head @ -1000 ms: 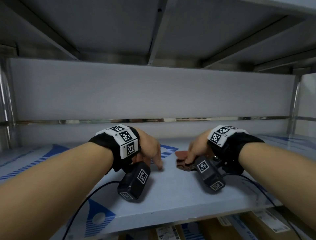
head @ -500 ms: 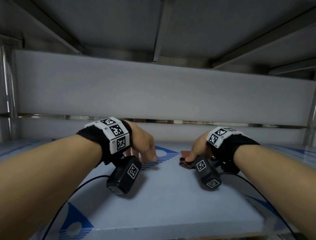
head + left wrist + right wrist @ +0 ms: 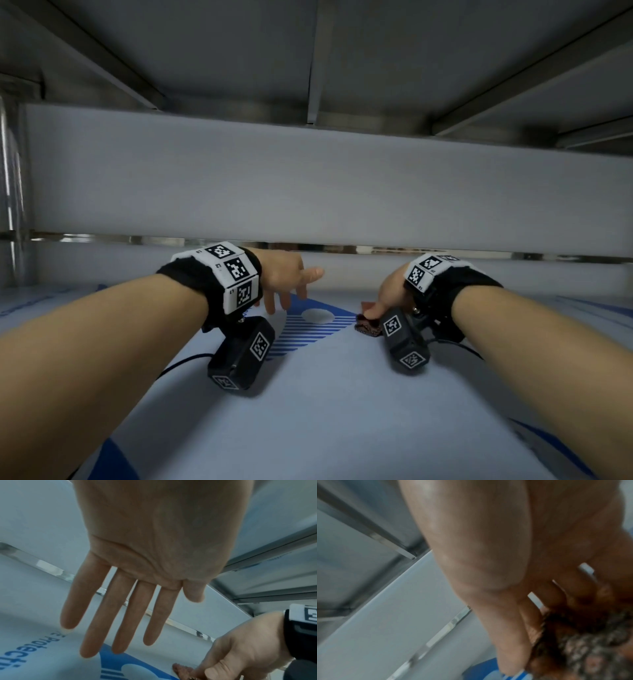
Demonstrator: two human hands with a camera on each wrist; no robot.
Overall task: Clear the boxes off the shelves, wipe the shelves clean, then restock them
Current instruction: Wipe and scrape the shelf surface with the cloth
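With no boxes visible on this shelf (image 3: pixel 325 394), looks like the wipe stage. Right hand (image 3: pixel 388 294) down on the shelf surface, pressing a brown patterned cloth (image 3: pixel 368 328) under the fingers (image 3: pixel 530 622); thumb along the cloth's near edge, fingers bent over the top. Grip reads as press plus light pinch; how tightly curled, can't tell, right wrist view blurred. Left hand (image 3: pixel 284 274) empty, fingers (image 3: pixel 123 622) straight and spread, tips hanging just above or brushing the shelf near the blue printed logo (image 3: pixel 308 329); contact unclear. Hands well apart, cloth just right of the logo.

Handling, as judgement only: cloth soft, limp, light, bunches easily. Best held flat under the palm with fingers spread, not by a corner, else folds and skips. Shelf covered in smooth printed film, likely slick, so cloth should glide; steady downward pressure needed. Film edges could lift if snagged. Low shelf above (image 3: pixel 308 51), so limited headroom for the wrists. Metal rail (image 3: pixel 342 247) along the back marks the stroke limit. Boxes for restocking not in view here.
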